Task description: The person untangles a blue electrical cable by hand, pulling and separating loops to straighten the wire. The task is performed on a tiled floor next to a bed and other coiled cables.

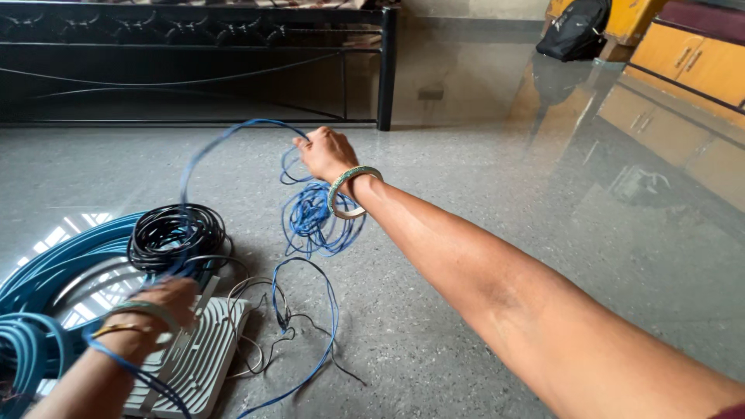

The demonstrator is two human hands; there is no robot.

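Note:
My right hand (322, 151) is stretched out over the grey floor, pinching a thin blue cable (225, 140) that arcs up and left from it. Below the wrist lies a loose tangle of the same blue cable (314, 221). My left hand (159, 306) is low at the left, blurred, closed around the blue cable, which also runs across its wrist. It hovers over a white ribbed device (198, 361) lying flat on the floor. A coil of black cable (177, 237) sits just beyond the left hand.
A large coil of thick light-blue cable (46, 295) lies at the far left. A black metal bench frame (194, 62) stands along the back wall. Orange cabinets (691, 70) and a black backpack (574, 31) are at the right.

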